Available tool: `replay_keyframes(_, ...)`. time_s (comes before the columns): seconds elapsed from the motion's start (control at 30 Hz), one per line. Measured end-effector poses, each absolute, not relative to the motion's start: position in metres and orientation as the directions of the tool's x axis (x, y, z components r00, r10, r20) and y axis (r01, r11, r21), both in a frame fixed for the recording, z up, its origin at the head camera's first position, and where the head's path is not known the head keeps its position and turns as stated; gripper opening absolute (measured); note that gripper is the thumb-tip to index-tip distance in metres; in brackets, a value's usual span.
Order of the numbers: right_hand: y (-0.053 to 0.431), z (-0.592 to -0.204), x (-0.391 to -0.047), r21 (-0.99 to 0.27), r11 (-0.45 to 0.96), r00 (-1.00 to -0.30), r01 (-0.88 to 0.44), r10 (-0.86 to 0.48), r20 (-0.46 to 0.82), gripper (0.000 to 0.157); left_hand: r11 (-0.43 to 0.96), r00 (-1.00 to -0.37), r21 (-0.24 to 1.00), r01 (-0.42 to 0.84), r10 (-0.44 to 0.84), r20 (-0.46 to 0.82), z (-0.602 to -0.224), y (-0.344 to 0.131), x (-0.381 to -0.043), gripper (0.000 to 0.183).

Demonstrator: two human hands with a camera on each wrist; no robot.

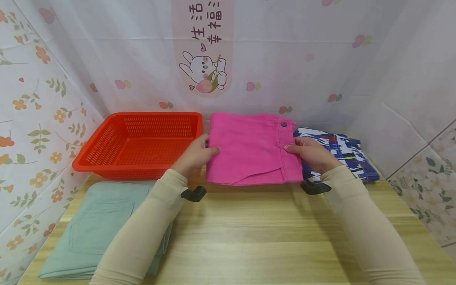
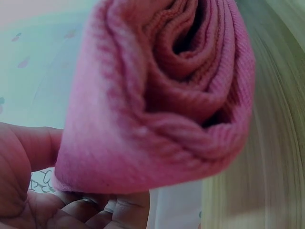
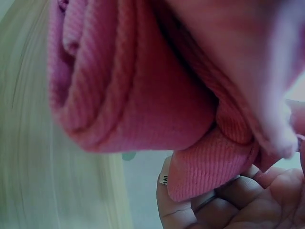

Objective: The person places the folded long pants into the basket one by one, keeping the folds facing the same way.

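Folded pink pants point(image 1: 246, 150) hang over the table between my two hands, with a dark button, a belt loop and a slanted pocket showing. My left hand point(image 1: 196, 156) grips their left edge, thumb on the front and fingers behind. At the opposite edge my right hand point(image 1: 315, 153) pinches the waistband side, its thumb near the belt loop. The left wrist view shows the rolled layers of the pink fabric point(image 2: 109, 157) end-on, fingers below. In the right wrist view, curled fingers point(image 3: 224, 200) lie under a fabric corner with a small white tag beside it.
A red plastic basket point(image 1: 149, 172) stands at the back left. Folded light green pants point(image 1: 99, 229) lie in front of it, partly behind my left sleeve. Blue, white and red patterned folded clothing point(image 1: 350, 158) lies at the right on the wooden table point(image 1: 249, 237). Printed curtains point(image 1: 285, 59) close off the back.
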State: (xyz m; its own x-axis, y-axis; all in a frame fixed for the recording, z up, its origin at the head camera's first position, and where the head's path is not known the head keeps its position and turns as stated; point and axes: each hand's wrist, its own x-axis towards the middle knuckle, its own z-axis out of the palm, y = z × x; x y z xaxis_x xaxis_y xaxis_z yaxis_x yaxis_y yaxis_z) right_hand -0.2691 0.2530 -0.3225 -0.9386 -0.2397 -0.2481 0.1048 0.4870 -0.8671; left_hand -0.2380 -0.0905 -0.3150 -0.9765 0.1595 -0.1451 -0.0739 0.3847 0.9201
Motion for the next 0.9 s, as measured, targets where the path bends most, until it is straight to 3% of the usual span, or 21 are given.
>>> replay_keyframes(0.67, 0.232, -0.316, -0.263, -0.938, 0.342, -0.942, 0.060, -0.292, -0.167, 0.053, 0.318, -0.981, 0.945, -0.072, 0.147, -0.124, -0.312, -0.111, -0.231, 0.035)
replay_keyframes(0.9, 0.225, -0.313, -0.262, -0.949, 0.309, -0.947, 0.068, -0.280, -0.160, 0.046, 0.322, -0.981, 0.945, -0.064, 0.151, -0.118, -0.308, -0.118, -0.229, 0.035)
